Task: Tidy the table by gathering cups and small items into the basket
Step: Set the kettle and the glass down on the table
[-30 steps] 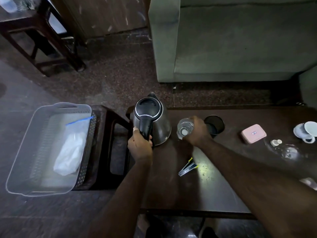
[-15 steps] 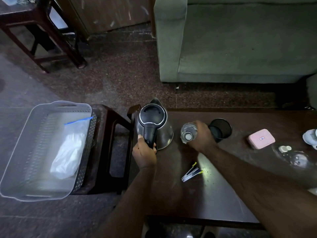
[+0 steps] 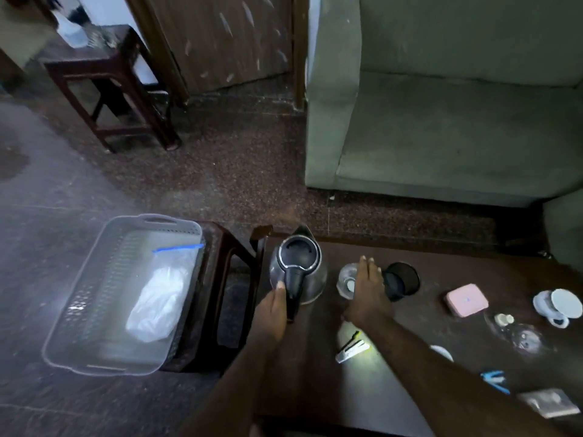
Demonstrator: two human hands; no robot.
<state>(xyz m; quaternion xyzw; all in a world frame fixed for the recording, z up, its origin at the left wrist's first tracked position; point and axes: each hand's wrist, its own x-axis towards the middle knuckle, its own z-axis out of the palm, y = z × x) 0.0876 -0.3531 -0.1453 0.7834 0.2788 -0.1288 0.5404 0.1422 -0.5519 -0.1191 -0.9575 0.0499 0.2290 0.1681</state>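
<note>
My left hand [image 3: 273, 310] grips the black handle of a steel kettle [image 3: 299, 263] at the left end of the dark table [image 3: 457, 266]. My right hand [image 3: 367, 296] lies open, fingers stretched, against the right side of a clear glass [image 3: 345, 280], with a black cup [image 3: 403, 280] just to its right. The thumb is not around the glass. A grey plastic basket [image 3: 63, 326] sits on a stool [image 3: 227, 279] left of the table and holds a white plastic bag [image 3: 159, 302].
Further right on the table lie a pink case [image 3: 467, 299], a white cup [image 3: 556, 305], a clear glass piece [image 3: 520, 335], a small stapler [image 3: 350, 346], a blue item [image 3: 495, 381] and a silver packet [image 3: 549, 403]. A green sofa [image 3: 441, 121] stands beyond; a wooden side table [image 3: 110, 77] is far left.
My right hand's fingers, curled around the glass before, now stretch out straight beside it. My left hand stays on the kettle handle. The view has tilted up.
</note>
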